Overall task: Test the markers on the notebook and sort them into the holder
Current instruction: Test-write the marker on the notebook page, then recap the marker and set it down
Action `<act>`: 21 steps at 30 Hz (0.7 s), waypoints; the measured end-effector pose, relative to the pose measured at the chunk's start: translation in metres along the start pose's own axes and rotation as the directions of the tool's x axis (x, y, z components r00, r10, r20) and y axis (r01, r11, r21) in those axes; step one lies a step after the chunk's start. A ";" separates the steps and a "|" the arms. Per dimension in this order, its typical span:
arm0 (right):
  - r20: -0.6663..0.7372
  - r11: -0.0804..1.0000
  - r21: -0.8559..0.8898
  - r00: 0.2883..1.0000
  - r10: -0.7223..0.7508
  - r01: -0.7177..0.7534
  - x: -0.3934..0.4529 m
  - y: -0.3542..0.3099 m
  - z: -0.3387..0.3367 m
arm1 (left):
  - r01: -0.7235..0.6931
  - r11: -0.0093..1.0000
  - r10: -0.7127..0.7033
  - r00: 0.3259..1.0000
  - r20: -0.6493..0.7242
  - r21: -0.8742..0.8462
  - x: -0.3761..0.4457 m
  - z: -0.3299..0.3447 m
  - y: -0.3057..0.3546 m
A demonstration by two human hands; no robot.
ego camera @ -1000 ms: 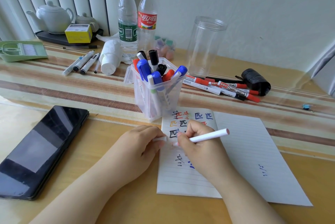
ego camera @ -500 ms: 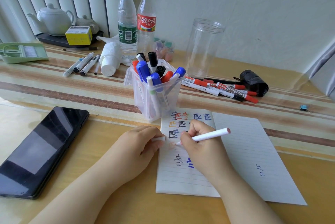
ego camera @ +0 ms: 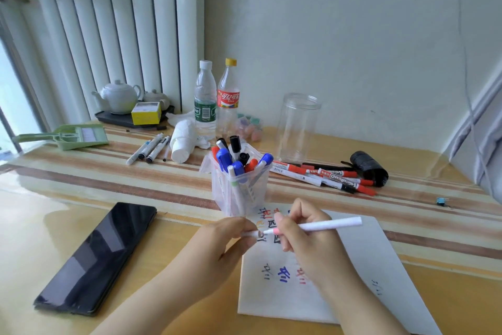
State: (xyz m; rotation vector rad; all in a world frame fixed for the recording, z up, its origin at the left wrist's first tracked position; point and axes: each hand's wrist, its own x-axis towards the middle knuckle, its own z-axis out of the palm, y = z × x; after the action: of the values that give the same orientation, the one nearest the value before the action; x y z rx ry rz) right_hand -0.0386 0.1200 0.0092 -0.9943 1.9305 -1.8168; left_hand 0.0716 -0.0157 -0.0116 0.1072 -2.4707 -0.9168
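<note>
A slim white marker lies across the right hand, whose fingers are curled round its barrel, the pale pink tip pointing left above the notebook. The left hand pinches a small white cap between thumb and fingertips, its mouth just beside the marker's tip; whether they touch cannot be told. The notebook lies open and flat on the surface, its lined white page carrying short test strokes in black, blue, red and orange.

Just behind the hands stands the holder, a clear square plastic tub packed with upright markers capped in blue, red and black, plus one white-barrelled pen. To its right a loose heap of red and black whiteboard markers lies on the striped cloth, beside a black roll. A tall clear plastic jar stands behind them.

Left of the holder a few thin pens lie near a white roll of paper. Two plastic bottles stand at the wall. A dark glossy phone lies flat at the near left.
</note>
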 end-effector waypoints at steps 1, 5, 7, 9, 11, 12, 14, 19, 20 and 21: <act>0.006 1.000 -0.009 1.000 -0.007 0.007 -0.001 -0.003 0.000 | -0.009 1.000 0.009 1.000 -0.001 0.005 0.000 -0.001 0.003; 0.031 0.998 -0.047 0.999 -0.030 0.031 -0.007 -0.014 -0.003 | -0.065 0.997 0.064 0.998 0.006 0.033 0.001 -0.004 0.016; 0.030 0.999 -0.036 0.999 -0.031 0.032 -0.009 -0.018 -0.004 | -0.082 0.996 0.081 0.997 0.009 0.036 0.001 -0.004 0.022; 0.014 1.000 0.019 1.000 -0.025 0.025 -0.011 -0.022 -0.004 | -0.088 0.996 0.088 0.996 0.003 0.027 0.001 -0.004 0.030; 0.009 0.995 0.095 1.000 -0.016 0.015 -0.013 -0.024 -0.003 | -0.085 0.996 0.085 0.996 -0.002 -0.006 0.000 -0.003 0.038; 0.009 0.992 0.123 1.000 -0.012 0.010 -0.013 -0.024 -0.003 | -0.092 0.996 0.092 0.996 -0.009 -0.021 0.000 -0.003 0.042; 0.008 0.987 0.158 1.000 -0.007 0.006 -0.014 -0.023 -0.003 | -0.114 0.993 0.114 0.993 -0.023 -0.013 0.000 -0.003 0.047; 0.012 0.981 0.194 1.000 0.017 -0.019 -0.014 -0.020 0.000 | -0.096 0.995 0.096 0.994 -0.053 0.005 0.001 -0.003 0.050; 0.013 0.980 0.196 1.000 0.020 -0.022 -0.013 -0.020 0.001 | -0.079 0.997 0.079 0.995 -0.062 -0.004 0.000 -0.003 0.050; 0.015 0.980 0.196 1.000 0.027 -0.029 -0.012 -0.020 0.002 | -0.054 0.998 0.052 0.996 -0.071 -0.021 0.000 -0.002 0.050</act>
State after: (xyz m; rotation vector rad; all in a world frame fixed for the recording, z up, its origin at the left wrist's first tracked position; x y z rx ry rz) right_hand -0.0237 0.1278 0.0250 -0.9067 1.7084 -1.9360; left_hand 0.0776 0.0215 0.0218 0.0648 -2.3862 -0.9027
